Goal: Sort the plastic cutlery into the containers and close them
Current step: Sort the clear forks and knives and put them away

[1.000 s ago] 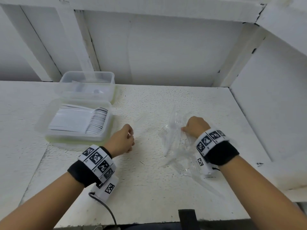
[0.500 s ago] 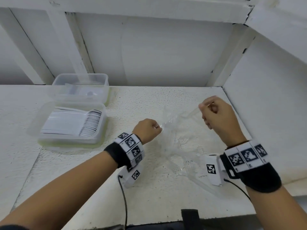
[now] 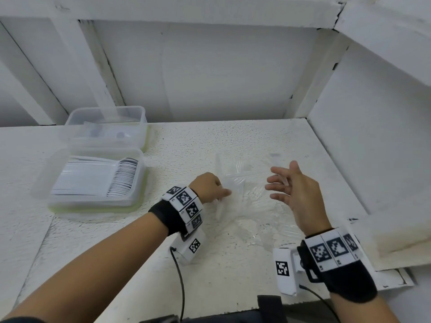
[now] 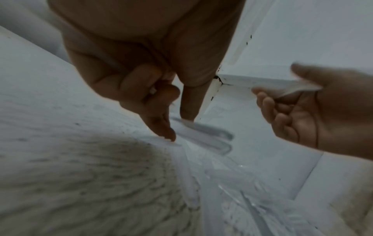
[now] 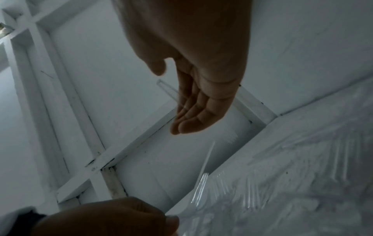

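A pile of clear plastic cutlery (image 3: 251, 206) lies on the white table (image 3: 221, 264) between my hands. My left hand (image 3: 224, 194) reaches into the pile's left edge and pinches a clear fork (image 5: 201, 182) between thumb and forefinger, with the other fingers curled. My right hand (image 3: 277, 183) hovers above the pile's right side with its fingers straight and spread. A clear utensil (image 4: 282, 86) lies loosely across those fingers. The near container (image 3: 56, 201) at the left holds a stack of white cutlery. The far container (image 3: 70, 117) behind it holds a few clear pieces.
White walls and wooden beams close in the table at the back and on the right (image 3: 373, 136). Both containers stand open, each on a greenish lid. A cable (image 3: 182, 287) runs from my left wrist camera towards the table's front edge.
My left hand has moved right from the bare table to the pile and taken hold of a fork. My right hand lifted a clear piece off the pile, then spread its fingers.
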The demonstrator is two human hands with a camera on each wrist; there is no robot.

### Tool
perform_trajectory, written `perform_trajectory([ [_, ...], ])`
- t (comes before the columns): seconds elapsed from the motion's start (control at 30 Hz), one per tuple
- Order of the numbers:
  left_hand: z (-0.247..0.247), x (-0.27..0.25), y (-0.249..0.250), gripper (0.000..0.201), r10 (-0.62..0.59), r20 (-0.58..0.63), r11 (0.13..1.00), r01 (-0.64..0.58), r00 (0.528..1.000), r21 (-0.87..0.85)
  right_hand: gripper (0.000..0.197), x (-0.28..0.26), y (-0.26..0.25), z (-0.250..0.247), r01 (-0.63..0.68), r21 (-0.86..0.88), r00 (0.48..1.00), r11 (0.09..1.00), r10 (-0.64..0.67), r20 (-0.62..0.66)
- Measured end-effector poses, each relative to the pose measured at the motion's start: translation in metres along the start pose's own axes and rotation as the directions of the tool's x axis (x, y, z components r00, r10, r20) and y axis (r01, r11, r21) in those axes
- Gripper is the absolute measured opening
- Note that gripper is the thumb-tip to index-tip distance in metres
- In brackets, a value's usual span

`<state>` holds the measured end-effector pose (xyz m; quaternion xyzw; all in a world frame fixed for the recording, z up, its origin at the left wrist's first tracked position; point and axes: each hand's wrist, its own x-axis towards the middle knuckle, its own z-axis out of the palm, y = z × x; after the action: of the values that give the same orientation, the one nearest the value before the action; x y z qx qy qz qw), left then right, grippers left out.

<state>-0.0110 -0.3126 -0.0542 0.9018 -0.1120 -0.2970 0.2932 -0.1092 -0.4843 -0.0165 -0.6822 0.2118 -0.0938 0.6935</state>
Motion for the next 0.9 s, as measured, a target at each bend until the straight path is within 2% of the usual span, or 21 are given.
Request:
perform_trajectory([
  [0.07, -0.007, -0.006, -0.007, 0.027, -0.001, 0.004, 0.998, 0.001, 1.0, -0.057, 0.02, 0.004, 0.003, 0.006, -0.025, 0.023, 0.999, 0.999, 0.026, -0.034],
  [0.1, -0.01, -0.009, -0.011, 0.026, -0.004, 0.003, 0.996, 0.004, 1.0, -0.085, 0.016, 0.006, 0.006, 0.008, -0.041, 0.038, 0.999, 0.998, 0.042, -0.028],
  [0.23, -0.018, -0.018, -0.026, 0.023, -0.019, 0.017, 0.974, 0.023, 1.0, -0.225, 0.033, 0.01, 0.01, 0.017, -0.194, 0.248, 0.981, 0.949, 0.181, 0.075],
  [0.3, -0.021, -0.022, -0.032, 0.023, -0.031, 0.052, 0.972, 0.042, 0.998, -0.23, 0.024, 0.011, 0.007, 0.022, -0.276, 0.291, 0.958, 0.916, 0.237, 0.162],
  [0.37, -0.023, -0.027, -0.037, 0.026, -0.045, 0.091, 0.965, 0.067, 0.995, -0.253, 0.012, 0.013, 0.006, 0.027, -0.334, 0.262, 0.935, 0.905, 0.285, 0.21],
  [0.53, -0.038, -0.043, -0.052, 0.011, -0.047, 0.164, 0.967, 0.086, 0.985, -0.239, 0.023, 0.018, 0.008, 0.041, -0.362, 0.008, 0.911, 0.932, 0.352, 0.214],
  [0.63, -0.049, -0.052, -0.063, 0.02, -0.061, 0.193, 0.976, 0.099, 0.979, -0.193, 0.014, 0.021, 0.008, 0.046, -0.293, -0.166, 0.913, 0.942, 0.327, 0.245],
  [0.7, -0.054, -0.056, -0.071, 0.021, -0.074, 0.171, 0.986, 0.097, 0.982, -0.132, 0.011, 0.022, 0.005, 0.05, -0.173, -0.296, 0.926, 0.94, 0.257, 0.277],
  [0.77, -0.057, -0.059, -0.077, 0.014, -0.082, 0.123, 0.992, 0.093, 0.989, -0.086, 0.013, 0.024, 0.001, 0.056, -0.058, -0.405, 0.942, 0.912, 0.184, 0.279],
  [0.9, -0.058, -0.063, -0.089, 0.019, -0.099, 0.086, 0.989, 0.107, 0.991, -0.103, 0.015, 0.033, -0.007, 0.067, 0.116, -0.551, 0.957, 0.827, 0.055, 0.284],
])
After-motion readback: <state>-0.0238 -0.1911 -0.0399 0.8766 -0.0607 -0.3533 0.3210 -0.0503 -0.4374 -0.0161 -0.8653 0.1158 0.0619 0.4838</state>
